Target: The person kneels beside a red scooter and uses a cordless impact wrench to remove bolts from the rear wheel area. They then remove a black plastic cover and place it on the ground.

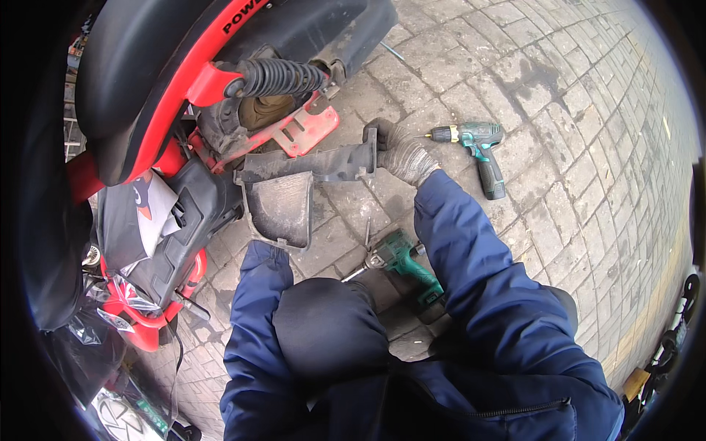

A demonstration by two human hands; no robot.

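Observation:
A dusty black plastic cover (pixel 323 163) with a rounded, scoop-like end (pixel 278 211) is held up in front of me, beside the red scooter (pixel 176 95). My right hand (pixel 403 153), in a grey knit glove, is closed round the cover's right end. Behind the scoop-like end my left hand is hidden; only its blue sleeve (pixel 262 264) shows, reaching up to the cover's lower edge. Just beyond the cover are the scooter's red metal bracket (pixel 305 131) and black coil shock absorber (pixel 283 77).
A green-and-black cordless drill (pixel 482 143) lies on the paving right of my right hand. Near my knee (pixel 327 320) lies a green impact wrench (pixel 403 263) with a long socket. The scooter's black footboard (pixel 176 242) and a clear plastic bag (pixel 88 327) are at left.

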